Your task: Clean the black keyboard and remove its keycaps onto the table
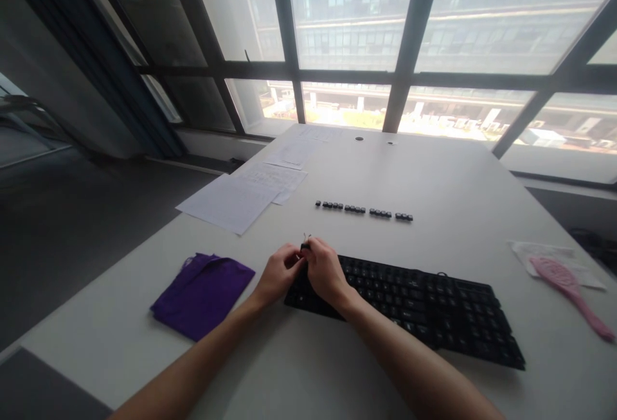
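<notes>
A black keyboard (414,304) lies slanted on the white table, its left end under my hands. My left hand (280,271) is closed at the keyboard's upper left corner, fingertips meeting those of my right hand. Between them is a small black keycap (305,247). My right hand (324,267) pinches at the keycap, and thin wire ends of a small tool (307,237) stick up beside its fingers. Which hand bears the keycap's weight is hard to tell. Beyond the keyboard, several black keycaps (355,209) stand in a broken row.
A folded purple cloth (202,295) lies left of my left hand. Paper sheets (229,203) spread along the table's left edge. On the right, a pink hairbrush (569,285) rests partly on a white wrapper (523,250). Windows (354,15) rise behind the white table (434,176).
</notes>
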Available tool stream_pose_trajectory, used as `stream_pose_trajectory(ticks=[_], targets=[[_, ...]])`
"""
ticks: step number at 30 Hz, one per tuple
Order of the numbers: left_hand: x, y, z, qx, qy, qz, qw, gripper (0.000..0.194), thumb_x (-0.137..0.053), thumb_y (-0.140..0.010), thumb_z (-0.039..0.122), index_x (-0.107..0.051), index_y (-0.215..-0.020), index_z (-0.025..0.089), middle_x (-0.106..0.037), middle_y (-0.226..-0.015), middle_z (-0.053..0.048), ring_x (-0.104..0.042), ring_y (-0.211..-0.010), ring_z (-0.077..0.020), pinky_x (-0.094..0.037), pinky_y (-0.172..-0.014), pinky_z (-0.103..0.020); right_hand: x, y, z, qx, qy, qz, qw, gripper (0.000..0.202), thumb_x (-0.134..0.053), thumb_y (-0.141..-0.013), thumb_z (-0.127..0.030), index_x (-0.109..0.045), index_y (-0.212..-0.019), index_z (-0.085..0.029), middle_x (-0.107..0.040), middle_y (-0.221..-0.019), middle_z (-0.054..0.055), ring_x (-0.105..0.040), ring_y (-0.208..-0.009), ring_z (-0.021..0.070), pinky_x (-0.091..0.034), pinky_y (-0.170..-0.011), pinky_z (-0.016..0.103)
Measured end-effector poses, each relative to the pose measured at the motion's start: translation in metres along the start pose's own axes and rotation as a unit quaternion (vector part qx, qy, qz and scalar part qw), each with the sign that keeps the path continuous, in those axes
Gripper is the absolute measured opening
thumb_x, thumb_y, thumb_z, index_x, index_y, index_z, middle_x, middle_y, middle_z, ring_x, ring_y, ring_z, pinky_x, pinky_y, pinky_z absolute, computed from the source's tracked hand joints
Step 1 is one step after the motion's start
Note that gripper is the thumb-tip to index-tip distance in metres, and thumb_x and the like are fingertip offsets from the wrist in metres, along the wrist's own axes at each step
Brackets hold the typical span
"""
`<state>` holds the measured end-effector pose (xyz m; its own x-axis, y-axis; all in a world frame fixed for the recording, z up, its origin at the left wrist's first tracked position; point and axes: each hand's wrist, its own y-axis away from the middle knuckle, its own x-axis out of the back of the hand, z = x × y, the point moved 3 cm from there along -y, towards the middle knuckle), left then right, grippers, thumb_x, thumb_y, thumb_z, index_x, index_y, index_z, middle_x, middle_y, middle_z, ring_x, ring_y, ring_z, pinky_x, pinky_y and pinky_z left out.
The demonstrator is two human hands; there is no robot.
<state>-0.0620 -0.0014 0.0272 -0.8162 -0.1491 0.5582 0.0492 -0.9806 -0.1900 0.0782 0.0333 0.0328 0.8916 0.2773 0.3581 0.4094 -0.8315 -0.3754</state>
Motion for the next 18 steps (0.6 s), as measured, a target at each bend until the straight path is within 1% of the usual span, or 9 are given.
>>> stream_pose_trajectory(ticks=[5, 10, 14, 18], targets=[[0.0013, 0.0019, 0.0007, -0.042, -0.005, -0.029, 0.999, 0.028, -0.055, -0.093, 0.04, -0.072, -0.091, 0.018, -0.066, -0.09, -0.006, -0.061, -0.087, -0.0195, -0.048, -0.082, -0.03, 0.0, -0.0015, 0.0004, 0.002, 0.008, 0.005, 1.0, 0.019, -0.047, -0.095, -0.017, -0.051, -0.077, -0.022, -0.056, -0.08, 0.001, -0.051, -0.073, 0.0163, -0.039, -0.069, 0.027], [0.0051, 0.0012, -0.0001, -0.062, -0.003, -0.043, 0.997, 0.025, -0.053, -0.092, 0.032, -0.072, -0.093, 0.017, -0.067, -0.095, -0.007, -0.062, -0.091, -0.0199, -0.048, -0.085, -0.03, -0.0013, -0.0022, 0.0009, 0.007, 0.006, 0.006, 1.0, 0.019, -0.047, -0.096, -0.015, -0.052, -0.079, -0.021, -0.057, -0.082, 0.001, -0.052, -0.075, 0.0157, -0.039, -0.071, 0.027], [0.0067, 0.0009, -0.001, -0.059, 0.002, -0.042, 0.997, 0.022, -0.051, -0.086, 0.024, -0.071, -0.09, 0.017, -0.067, -0.095, -0.007, -0.061, -0.093, -0.0206, -0.048, -0.087, -0.031, -0.001, -0.0028, 0.0004, 0.01, 0.012, 0.006, 1.0, 0.019, -0.047, -0.096, -0.015, -0.051, -0.078, -0.022, -0.057, -0.082, 0.001, -0.052, -0.075, 0.016, -0.039, -0.071, 0.027], [0.0066, 0.0009, -0.0037, -0.037, 0.016, -0.043, 0.998, 0.025, -0.048, -0.082, 0.02, -0.071, -0.089, 0.016, -0.068, -0.09, -0.005, -0.062, -0.088, -0.02, -0.049, -0.083, -0.03, 0.0004, -0.0031, -0.0006, 0.01, 0.017, 0.011, 1.0, 0.02, -0.047, -0.095, -0.015, -0.05, -0.077, -0.022, -0.057, -0.081, 0.001, -0.052, -0.075, 0.0161, -0.038, -0.069, 0.026]])
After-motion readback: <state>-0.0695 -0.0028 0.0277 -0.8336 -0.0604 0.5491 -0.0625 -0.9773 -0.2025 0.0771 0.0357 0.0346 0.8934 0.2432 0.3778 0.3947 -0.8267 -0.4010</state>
